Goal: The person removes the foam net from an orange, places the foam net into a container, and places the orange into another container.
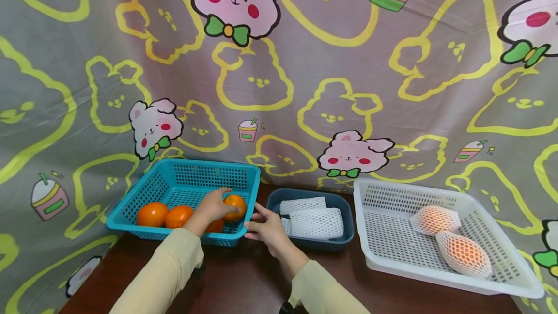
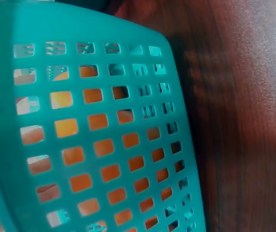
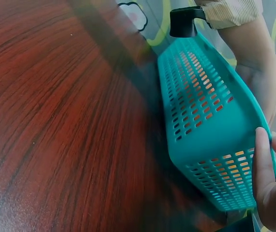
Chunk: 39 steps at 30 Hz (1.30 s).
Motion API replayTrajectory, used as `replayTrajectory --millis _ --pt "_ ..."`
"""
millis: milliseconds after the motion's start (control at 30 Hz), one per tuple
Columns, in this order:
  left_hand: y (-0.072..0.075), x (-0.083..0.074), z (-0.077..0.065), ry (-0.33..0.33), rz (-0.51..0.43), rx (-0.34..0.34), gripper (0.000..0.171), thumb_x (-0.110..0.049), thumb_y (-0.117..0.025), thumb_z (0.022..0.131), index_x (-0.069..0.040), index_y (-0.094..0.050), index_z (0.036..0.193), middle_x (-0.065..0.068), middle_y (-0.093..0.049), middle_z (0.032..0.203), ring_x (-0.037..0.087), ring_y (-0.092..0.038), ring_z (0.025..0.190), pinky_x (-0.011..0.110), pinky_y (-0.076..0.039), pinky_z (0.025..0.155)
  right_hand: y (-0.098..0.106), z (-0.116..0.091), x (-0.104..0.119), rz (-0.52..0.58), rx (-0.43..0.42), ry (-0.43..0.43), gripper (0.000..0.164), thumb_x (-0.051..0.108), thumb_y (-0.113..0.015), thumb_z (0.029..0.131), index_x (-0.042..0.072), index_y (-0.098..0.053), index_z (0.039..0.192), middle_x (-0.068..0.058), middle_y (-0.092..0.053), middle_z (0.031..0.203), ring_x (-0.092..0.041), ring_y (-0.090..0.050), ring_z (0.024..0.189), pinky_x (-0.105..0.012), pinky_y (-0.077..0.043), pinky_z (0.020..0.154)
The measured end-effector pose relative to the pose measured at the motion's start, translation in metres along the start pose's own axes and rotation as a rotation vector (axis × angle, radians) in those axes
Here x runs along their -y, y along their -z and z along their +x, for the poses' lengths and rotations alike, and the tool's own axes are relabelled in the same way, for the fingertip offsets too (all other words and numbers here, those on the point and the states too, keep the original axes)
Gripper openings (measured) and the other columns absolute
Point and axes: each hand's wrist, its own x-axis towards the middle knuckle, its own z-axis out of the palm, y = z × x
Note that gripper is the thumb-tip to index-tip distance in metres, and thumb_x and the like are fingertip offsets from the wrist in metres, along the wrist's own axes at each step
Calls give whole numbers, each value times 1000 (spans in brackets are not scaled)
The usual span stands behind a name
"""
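Observation:
My left hand [image 1: 212, 207] reaches into a blue perforated basket [image 1: 213, 167], its fingers and thumb round an orange [image 1: 234, 203] at the right end. More oranges [image 1: 152, 214] lie along the basket's near side, one partly hidden below the left wrist. At the basket's right rim, my right hand [image 1: 268, 229] pinches the edge, with a finger [image 3: 261, 159] along the outer wall in the right wrist view. Through the holes of the basket wall [image 2: 94, 24], the left wrist view shows orange skin and parts of the left hand.
Right of the basket stands a dark blue tray [image 1: 348, 207] with white foam net sleeves [image 1: 317, 223]. A white perforated basket [image 1: 383, 236] at the right contains two net-wrapped oranges [image 1: 464, 254]. Behind the brown table [image 1: 244, 275] hangs a patterned cloth [image 1: 270, 76].

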Motion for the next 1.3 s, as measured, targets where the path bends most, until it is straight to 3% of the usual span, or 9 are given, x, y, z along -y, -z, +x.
replayTrajectory --millis 300,533,767,1000,1167,1300 --pt "7 -3 -4 -35 -27 -19 66 -28 -77 92 3 -51 145 29 -54 142 45 -56 120 60 -46 100 2 1 7 -51 11 -15 66 -4 -69 95 0 -40 154 -11 -58 108 -13 -67 74 -31 -60 71" --pt "12 -8 -15 -62 -45 -26 68 -29 -77 92 1 -50 146 29 -55 141 45 -58 119 60 -49 96 8 1 9 -143 49 16 64 -1 -68 96 -4 -40 153 -14 -58 115 -16 -66 83 -34 -60 80" --pt "11 -11 -26 -84 -62 -25 67 -35 -79 91 1 -55 142 27 -61 133 41 -62 112 55 -53 92 16 -3 13 -223 61 95 56 1 -64 96 -6 -46 148 -19 -59 117 -20 -65 89 -36 -59 82" --pt "9 -17 -33 -95 -129 -36 63 -39 -78 92 -3 -58 139 22 -65 129 38 -64 109 52 -55 90 28 -10 22 -403 123 189 45 5 -61 101 -6 -52 144 -24 -63 126 -31 -66 105 -41 -57 89" --pt "9 -29 -39 -126 -182 -58 56 -33 -78 93 -4 -60 137 18 -68 123 35 -65 107 50 -55 88 39 -16 28 -538 190 285 43 11 -62 102 -2 -55 143 -21 -63 134 -34 -62 118 -44 -54 96" --pt "6 -37 -42 -126 -217 -54 51 -28 -77 94 -4 -61 137 16 -69 119 33 -66 105 49 -55 89 47 -23 34 -563 183 357 37 11 -61 103 1 -61 139 -18 -65 133 -32 -63 119 -41 -53 98"
